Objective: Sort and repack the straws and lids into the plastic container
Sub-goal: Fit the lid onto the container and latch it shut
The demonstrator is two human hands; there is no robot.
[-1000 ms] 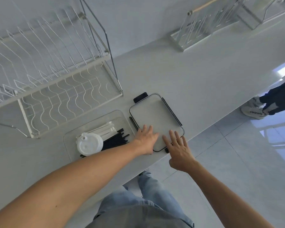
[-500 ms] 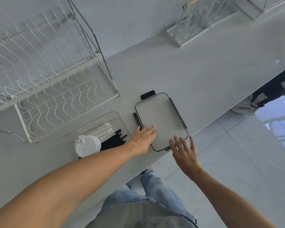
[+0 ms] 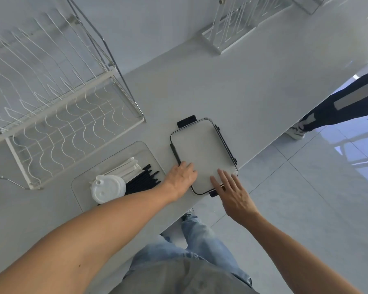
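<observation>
**Both hands on the closed container**

Nearest, the right hand [image 3: 232,190] lies with straight, spread fingers across the near edge of the container [image 3: 202,153], palm down, covering the near latch. The left hand [image 3: 182,177] rests at the container's 8 o'clock corner, fingers relaxed on the lid, gripping nothing.

The container sits shut on the white desk [image 3: 242,85], close to the desk's near edge, its black latches showing on the long sides and at the far end.

Just beside it, at 9 o'clock, stands a clear tray [image 3: 115,160]. In the tray lie a white cup lid [image 3: 107,188] at the near end, a bundle of black straws [image 3: 141,181] touching it, and white wrapped straws [image 3: 128,165] just beyond them.

Farther off, at 10 o'clock, stands a white wire rack [image 3: 57,115]. At 1 o'clock, well apart at the back of the desk, stands a second rack [image 3: 232,30].

At 3 o'clock, beyond the desk, another person's leg [image 3: 340,107] stands on the tiled floor.
</observation>
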